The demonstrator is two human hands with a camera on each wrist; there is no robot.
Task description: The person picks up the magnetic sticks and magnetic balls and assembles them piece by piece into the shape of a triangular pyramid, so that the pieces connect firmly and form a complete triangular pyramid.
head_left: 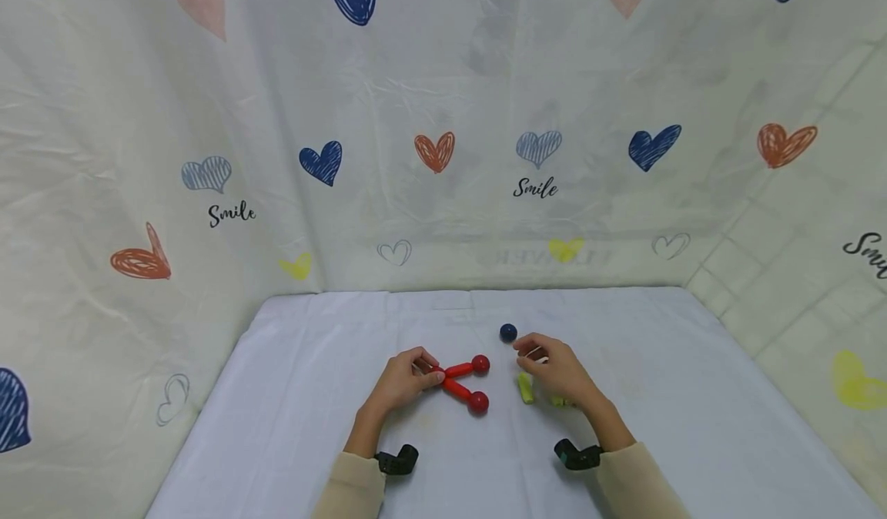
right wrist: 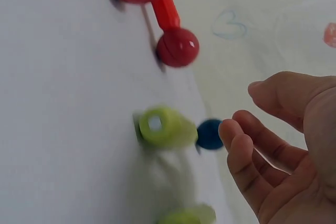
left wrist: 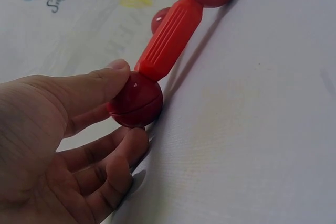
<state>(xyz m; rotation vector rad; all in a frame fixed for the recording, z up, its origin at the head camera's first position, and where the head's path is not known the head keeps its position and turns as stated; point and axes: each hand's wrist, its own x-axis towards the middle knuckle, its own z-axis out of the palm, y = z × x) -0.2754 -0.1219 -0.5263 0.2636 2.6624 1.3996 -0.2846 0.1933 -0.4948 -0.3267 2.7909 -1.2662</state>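
My left hand (head_left: 404, 380) pinches one red ball (left wrist: 137, 100) between thumb and fingers. From that ball two red rods (head_left: 459, 389) spread in a V, each capped by another red ball (head_left: 478, 403) low over the cloth. To the right, my right hand (head_left: 557, 368) hovers with loosely bent fingers, nothing held between them. Just past its fingertips lies a dark blue ball (head_left: 508, 333). A yellow-green rod (head_left: 526, 388) with a pale round spot on its end lies beside that hand. More yellow-green pieces (right wrist: 189, 216) are partly hidden under it in the head view.
A white cloth (head_left: 443, 473) covers the table. Behind it hangs a pale curtain (head_left: 471, 219) printed with hearts and the word Smile, continuing along both sides. Each wrist wears a black camera (head_left: 398, 460).
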